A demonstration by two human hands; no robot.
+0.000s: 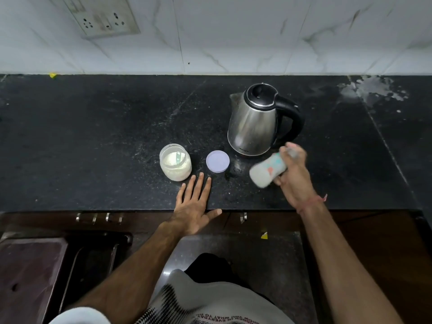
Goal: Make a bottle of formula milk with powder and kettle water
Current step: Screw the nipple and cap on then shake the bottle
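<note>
— What's nearest?
— The left hand [196, 208], fingers spread, flat on the surface [93, 141] edge. The right hand [295, 176] is wrapped around the bottle [267, 170], tilted and blurred, above the surface.
— And beyond?
— An open jar [175, 163] of powder, its lid [217, 161] beside it, then the kettle [258, 120] behind.

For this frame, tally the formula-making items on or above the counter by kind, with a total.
Kettle: 1
Powder jar, open, scoop inside: 1
Loose jar lid: 1
Baby bottle, blurred, gripped in the right hand: 1
Total: 4
The left hand lies flat on the counter, holding nothing.
</note>
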